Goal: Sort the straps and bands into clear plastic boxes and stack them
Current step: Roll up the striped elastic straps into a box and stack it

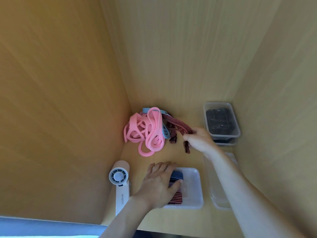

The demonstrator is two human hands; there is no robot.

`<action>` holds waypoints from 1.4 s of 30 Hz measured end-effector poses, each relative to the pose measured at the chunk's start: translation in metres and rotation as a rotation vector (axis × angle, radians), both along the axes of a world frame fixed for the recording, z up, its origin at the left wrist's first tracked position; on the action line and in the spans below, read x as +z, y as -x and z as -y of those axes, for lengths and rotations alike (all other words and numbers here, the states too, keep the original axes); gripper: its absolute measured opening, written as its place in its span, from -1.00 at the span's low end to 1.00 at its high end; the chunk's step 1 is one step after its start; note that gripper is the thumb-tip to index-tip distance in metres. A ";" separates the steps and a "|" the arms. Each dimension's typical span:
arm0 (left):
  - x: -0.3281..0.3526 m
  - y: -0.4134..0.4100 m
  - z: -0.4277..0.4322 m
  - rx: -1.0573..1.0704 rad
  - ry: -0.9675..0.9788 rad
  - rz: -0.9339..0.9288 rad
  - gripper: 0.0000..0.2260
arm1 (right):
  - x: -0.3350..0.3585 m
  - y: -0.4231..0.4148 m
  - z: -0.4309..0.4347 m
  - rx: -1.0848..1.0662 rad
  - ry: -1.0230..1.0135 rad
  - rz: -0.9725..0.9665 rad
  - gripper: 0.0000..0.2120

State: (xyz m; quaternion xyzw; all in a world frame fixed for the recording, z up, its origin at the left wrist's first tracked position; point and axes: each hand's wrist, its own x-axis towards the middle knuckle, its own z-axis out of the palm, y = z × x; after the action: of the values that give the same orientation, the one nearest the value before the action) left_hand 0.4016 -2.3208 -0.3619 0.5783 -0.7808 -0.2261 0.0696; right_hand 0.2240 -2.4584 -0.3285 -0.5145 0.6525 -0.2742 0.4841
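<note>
A tangled heap of pink bands [145,133] with a blue band [165,133] lies in the shelf's back left corner. A red-and-black striped strap [178,125] trails from the heap to my right hand [199,140], which grips its end. My left hand [159,182] rests flat on folded striped straps [175,198] inside a clear plastic box [192,186] at the front. Two stacked clear boxes [223,121] at the back right hold black straps.
A white handheld fan [120,179] lies at the front left beside the box. Empty clear boxes [221,194] sit at the front right, partly hidden under my right forearm. Wooden walls close the shelf on the left, back and right.
</note>
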 end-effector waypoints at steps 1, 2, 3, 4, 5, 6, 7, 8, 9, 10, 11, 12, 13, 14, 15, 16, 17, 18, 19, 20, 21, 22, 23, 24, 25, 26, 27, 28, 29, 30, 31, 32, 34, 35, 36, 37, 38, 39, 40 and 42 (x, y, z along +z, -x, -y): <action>0.003 -0.002 0.005 0.027 -0.035 -0.049 -0.49 | 0.008 0.004 0.000 -0.007 0.004 0.048 -0.93; 0.007 -0.003 0.010 0.061 -0.070 -0.090 -0.51 | 0.016 0.008 0.001 -0.008 0.009 0.085 -0.90; 0.011 -0.005 0.015 0.097 -0.103 -0.126 -0.52 | 0.025 0.011 0.002 -0.002 0.018 0.111 -0.87; 0.016 -0.007 0.021 0.129 -0.129 -0.158 -0.55 | 0.033 0.014 0.003 0.009 0.031 0.134 -0.84; 0.021 -0.008 0.025 0.153 -0.146 -0.186 -0.59 | 0.042 0.016 0.002 0.026 0.048 0.150 -0.82; 0.024 -0.008 0.030 0.171 -0.150 -0.212 -0.64 | 0.051 0.018 0.001 0.044 0.068 0.169 -0.83; 0.027 -0.009 0.034 0.189 -0.146 -0.244 -0.70 | 0.061 0.020 0.000 0.062 0.088 0.193 -0.87; 0.029 -0.009 0.037 0.219 -0.142 -0.287 -0.73 | 0.070 0.021 -0.002 0.074 0.109 0.229 -0.91; 0.030 -0.009 0.041 0.259 -0.147 -0.335 -0.74 | 0.080 0.021 -0.003 0.080 0.131 0.262 -0.91; 0.031 -0.010 0.044 0.302 -0.155 -0.387 -0.74 | 0.089 0.022 -0.004 0.077 0.151 0.294 -0.90; 0.031 -0.009 0.048 0.342 -0.162 -0.437 -0.74 | 0.099 0.022 -0.004 0.072 0.166 0.325 -0.89; 0.032 -0.009 0.051 0.377 -0.165 -0.480 -0.76 | 0.109 0.022 -0.005 0.069 0.175 0.362 -0.87; 0.034 -0.008 0.055 0.408 -0.166 -0.512 -0.78 | 0.118 0.022 -0.005 0.073 0.183 0.395 -0.83; 0.036 -0.007 0.059 0.434 -0.161 -0.537 -0.79 | 0.128 0.022 -0.005 0.083 0.190 0.425 -0.80; 0.038 -0.007 0.064 0.455 -0.154 -0.558 -0.80 | 0.137 0.022 -0.005 0.097 0.199 0.446 -0.78; 0.040 -0.007 0.069 0.473 -0.146 -0.574 -0.80 | 0.145 0.022 -0.006 0.109 0.207 0.462 -0.78; 0.043 -0.007 0.074 0.486 -0.142 -0.586 -0.81 | 0.152 0.022 -0.006 0.124 0.218 0.474 -0.78; 0.047 -0.007 0.078 0.496 -0.141 -0.597 -0.82 | 0.159 0.022 -0.007 0.140 0.227 0.484 -0.79; 0.052 -0.008 0.082 0.503 -0.141 -0.603 -0.82 | 0.164 0.022 -0.008 0.157 0.238 0.490 -0.79; 0.057 -0.008 0.087 0.511 -0.133 -0.601 -0.81 | 0.170 0.021 -0.008 0.174 0.250 0.497 -0.81; 0.063 -0.009 0.093 0.519 -0.117 -0.594 -0.80 | 0.175 0.021 -0.009 0.193 0.261 0.504 -0.85; 0.070 -0.010 0.098 0.524 -0.094 -0.593 -0.78 | 0.180 0.021 -0.010 0.211 0.268 0.516 -0.87; 0.077 -0.011 0.104 0.532 -0.068 -0.600 -0.78 | 0.184 0.021 -0.010 0.229 0.275 0.531 -0.87; 0.084 -0.011 0.110 0.540 -0.041 -0.615 -0.78 | 0.189 0.021 -0.010 0.246 0.280 0.551 -0.86; 0.092 -0.012 0.115 0.542 -0.021 -0.630 -0.79 | 0.194 0.022 -0.010 0.263 0.282 0.573 -0.86; 0.099 -0.012 0.121 0.532 -0.008 -0.644 -0.80 | 0.199 0.022 -0.010 0.277 0.280 0.599 -0.86; 0.107 -0.013 0.125 0.515 -0.003 -0.653 -0.81 | 0.204 0.022 -0.010 0.292 0.278 0.625 -0.86; 0.115 -0.013 0.129 0.488 -0.015 -0.664 -0.79 | 0.208 0.022 -0.010 0.308 0.280 0.650 -0.86; 0.124 -0.012 0.132 0.452 -0.048 -0.696 -0.75 | 0.212 0.022 -0.011 0.324 0.285 0.674 -0.85; 0.134 -0.012 0.134 0.397 -0.098 -0.755 -0.69 | 0.216 0.022 -0.011 0.338 0.291 0.698 -0.83; 0.144 -0.010 0.138 0.325 -0.143 -0.800 -0.52 | 0.219 0.022 -0.011 0.351 0.296 0.723 -0.81; 0.153 -0.006 0.140 0.254 -0.187 -0.811 -0.34 | 0.222 0.022 -0.011 0.359 0.300 0.742 -0.78; 0.168 0.005 0.141 0.134 -0.250 -0.831 -0.34 | 0.227 0.022 -0.011 0.376 0.315 0.755 -0.74; 0.173 0.009 0.143 0.102 -0.271 -0.848 -0.47 | 0.230 0.022 -0.010 0.384 0.323 0.753 -0.73; 0.178 0.013 0.145 0.077 -0.282 -0.867 -0.59 | 0.232 0.022 -0.009 0.386 0.331 0.750 -0.74; 0.182 0.014 0.148 0.060 -0.291 -0.889 -0.67 | 0.234 0.023 -0.008 0.381 0.339 0.747 -0.75; 0.187 0.015 0.149 0.043 -0.287 -0.912 -0.73 | 0.236 0.025 -0.007 0.365 0.344 0.742 -0.74; 0.191 0.014 0.151 0.041 -0.271 -0.938 -0.78 | 0.238 0.027 -0.005 0.340 0.347 0.736 -0.73; 0.196 0.012 0.153 0.063 -0.251 -0.975 -0.81 | 0.240 0.031 -0.004 0.303 0.350 0.730 -0.71; 0.208 0.007 0.156 0.168 -0.199 -1.067 -0.80 | 0.243 0.037 0.000 0.202 0.347 0.744 -0.69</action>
State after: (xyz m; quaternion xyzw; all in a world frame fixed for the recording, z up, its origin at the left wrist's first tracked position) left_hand 0.3949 -2.4766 -0.1541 0.4474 -0.5632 -0.5543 0.4189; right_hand 0.1867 -2.4580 -0.0856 -0.5158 0.3237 -0.4980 0.6173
